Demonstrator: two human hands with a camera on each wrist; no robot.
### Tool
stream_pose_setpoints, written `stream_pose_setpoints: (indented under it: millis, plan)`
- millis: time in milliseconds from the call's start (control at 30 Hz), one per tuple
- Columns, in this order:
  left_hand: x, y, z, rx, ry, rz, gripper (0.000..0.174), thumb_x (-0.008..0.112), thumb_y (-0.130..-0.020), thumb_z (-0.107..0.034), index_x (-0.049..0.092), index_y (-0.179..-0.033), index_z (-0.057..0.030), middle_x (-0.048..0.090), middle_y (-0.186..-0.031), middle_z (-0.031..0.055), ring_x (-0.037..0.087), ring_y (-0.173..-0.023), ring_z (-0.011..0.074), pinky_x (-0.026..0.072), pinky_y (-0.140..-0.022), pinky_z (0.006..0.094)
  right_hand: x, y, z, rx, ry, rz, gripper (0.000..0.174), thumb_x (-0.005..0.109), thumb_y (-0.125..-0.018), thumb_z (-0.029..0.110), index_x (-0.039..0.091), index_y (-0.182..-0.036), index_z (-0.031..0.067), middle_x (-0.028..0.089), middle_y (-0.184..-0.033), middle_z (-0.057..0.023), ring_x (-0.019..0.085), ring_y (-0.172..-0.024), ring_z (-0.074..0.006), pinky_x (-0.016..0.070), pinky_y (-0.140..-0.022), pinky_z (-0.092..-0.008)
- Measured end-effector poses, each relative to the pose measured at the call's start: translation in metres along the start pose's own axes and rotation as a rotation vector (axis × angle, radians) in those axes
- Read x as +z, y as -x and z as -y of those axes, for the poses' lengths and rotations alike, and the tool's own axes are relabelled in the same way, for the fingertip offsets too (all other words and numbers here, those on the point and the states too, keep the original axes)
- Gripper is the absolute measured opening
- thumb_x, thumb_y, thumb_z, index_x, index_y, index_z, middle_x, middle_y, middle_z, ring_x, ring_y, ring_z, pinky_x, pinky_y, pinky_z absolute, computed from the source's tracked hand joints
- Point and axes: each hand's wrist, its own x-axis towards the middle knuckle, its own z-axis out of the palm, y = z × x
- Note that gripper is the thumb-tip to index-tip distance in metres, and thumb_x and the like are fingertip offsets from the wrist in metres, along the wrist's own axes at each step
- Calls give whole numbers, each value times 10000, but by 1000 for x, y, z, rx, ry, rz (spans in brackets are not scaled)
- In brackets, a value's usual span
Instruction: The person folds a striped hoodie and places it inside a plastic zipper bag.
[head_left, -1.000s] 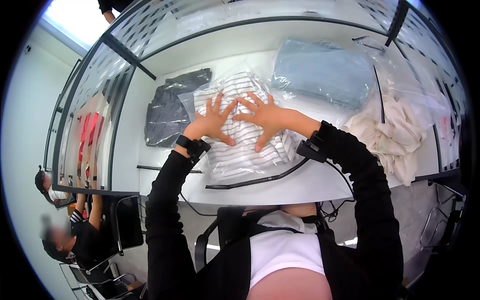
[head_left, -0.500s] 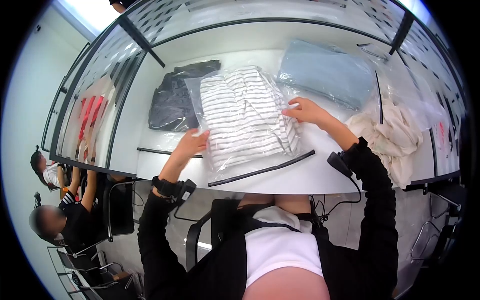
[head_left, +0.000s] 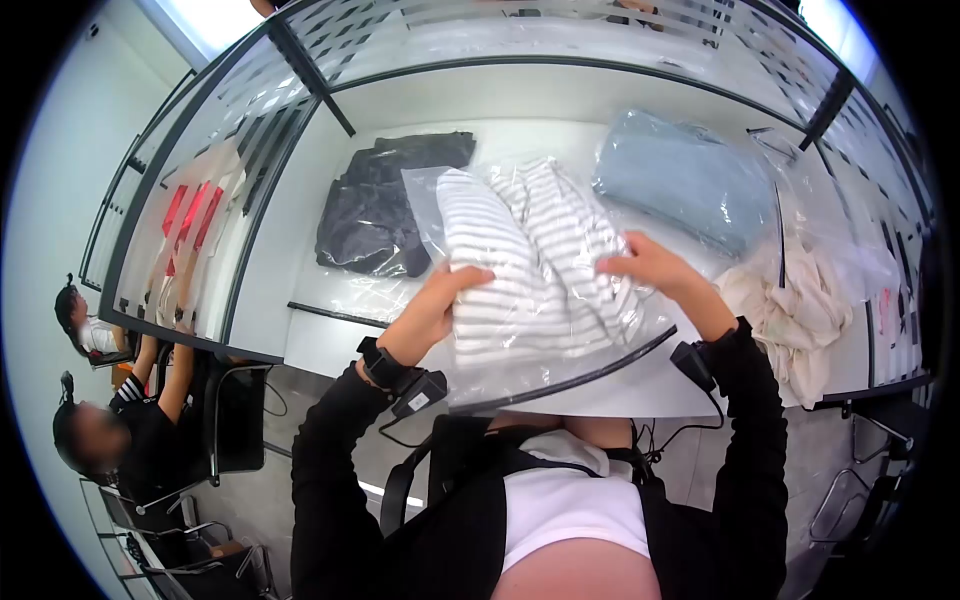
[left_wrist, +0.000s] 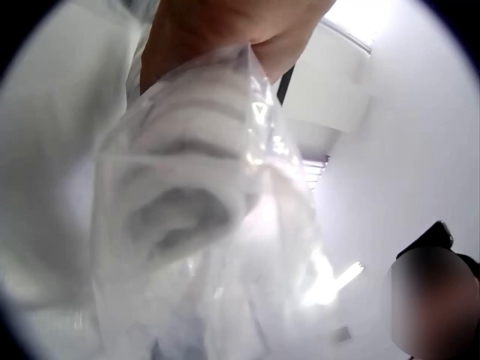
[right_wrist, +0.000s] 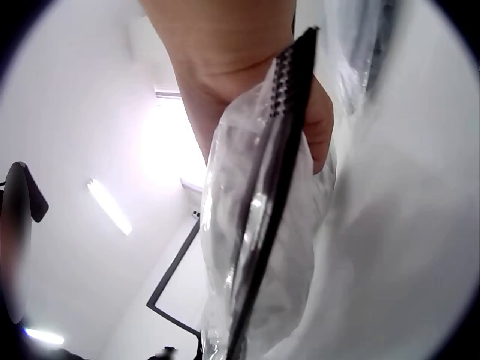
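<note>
on my head view the fingers [head_left: 468,276] of the left hand [head_left: 430,310] are curled round the left edge of a clear bag [head_left: 560,345], thumb lying on top. the fingers [head_left: 615,266] of the right hand [head_left: 650,268] pinch the bag's right side, bent close together. the bag holds folded striped cloth [head_left: 520,260] and hangs between the two hands, its near end raised above the front edge of the counter [head_left: 300,300]. i cannot tell whether its far end touches the counter. a black zip strip [head_left: 590,370] runs along the near end.

the left wrist view shows none of the counter: only the bag pressed close to the lens, the stripes blurred, with the hand at the top. i cannot tell finger positions there. the right wrist view gives what the head view hides: the zip strip on edge, its ridged teeth plain, and the hand wrapped round the plastic beside it.

further out, only on the head view, a bagged dark garment [head_left: 385,205] lies just left of the held bag, a bagged blue-grey garment [head_left: 690,180] lies right of it, and loose cream cloth [head_left: 790,310] sits at the counter's right end.
</note>
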Motion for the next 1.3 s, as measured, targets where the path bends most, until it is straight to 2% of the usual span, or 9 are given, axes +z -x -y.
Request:
stream_pose_setpoints:
  millis: [100, 300, 367, 467, 533, 567, 667, 933, 1300]
  plan:
    - [-21, -2, -33, 310, -193, -167, 357, 582, -787, -141, 483, -1098, 3, 559, -1013, 91, 558, -940, 177, 463, -833, 305, -6, -1, 37, -255, -84, -322, 446, 577, -847, 226, 461, -1220, 10, 586, -981, -29, 517, -870, -96, 411, -807, -250]
    - [-31, -18, -213, 1261, 112, -281, 290, 505, -861, -210, 537, -1077, -18, 545, -1034, 93, 520, -1014, 220, 405, -911, 322, -37, -6, 74, -571, -268, -137, 354, 419, -925, 213, 441, -1223, 23, 510, -750, -11, 469, -708, -96, 412, -671, -250]
    - [-81, -41, -249, 1720, -752, -692, 316, 536, -842, -187, 526, -1079, 21, 562, -1023, 106, 544, -977, 210, 409, -920, 339, -40, -7, 60, -552, -309, -68, 340, 400, -930, 216, 452, -1210, 32, 501, -727, -13, 466, -682, -98, 408, -641, -247]
    - [-133, -75, -276, 1276, -436, -105, 283, 530, -845, -129, 540, -1074, 38, 583, -1032, 133, 551, -962, 194, 416, -890, 303, -24, 10, 46, -363, -69, -103, 293, 440, -901, 189, 498, -1143, 36, 542, -718, -29, 506, -660, -103, 426, -629, -242]
    - [-113, -71, -235, 1179, -1076, -276, 261, 532, -851, -161, 569, -1041, 13, 604, -1014, 99, 571, -900, 162, 459, -786, 280, -20, 14, 33, -274, 53, -54, 267, 458, -886, 162, 510, -1112, 31, 567, -731, -43, 528, -666, -107, 435, -635, -240]
    - [-99, -78, -212, 904, -527, -185, 239, 536, -854, -170, 572, -1043, -28, 608, -994, 73, 578, -870, 153, 459, -760, 266, -21, 15, 25, -237, 106, -18, 251, 469, -880, 144, 516, -1097, 29, 581, -749, -50, 539, -673, -108, 440, -642, -240]
    - [-118, -99, -151, 514, -783, -256, 331, 597, -826, -261, 552, -1077, -51, 606, -988, 47, 579, -842, 142, 445, -733, 248, -22, 16, 8, -184, 183, 101, 236, 498, -848, 120, 534, -1064, 33, 625, -794, -64, 577, -706, -121, 446, -656, -243]
    - [-119, -36, -74, -190, -1822, -243, 1121, 763, -497, -587, 248, -1360, -91, 166, -1361, 349, 197, -1229, 554, 287, -977, 537, -12, 34, 9, -152, 134, 235, 233, 530, -855, 119, 531, -1067, 21, 612, -816, -74, 571, -738, -134, 452, -701, -259]
    - [-68, -24, 25, 279, -1840, -198, 881, 684, -656, -544, 310, -1354, -159, 185, -1328, 390, 225, -1216, 551, 325, -963, 484, 11, 3, -20, -104, 1, 281, 231, 520, -857, 133, 552, -1034, -12, 632, -844, -94, 596, -740, -134, 478, -680, -253]
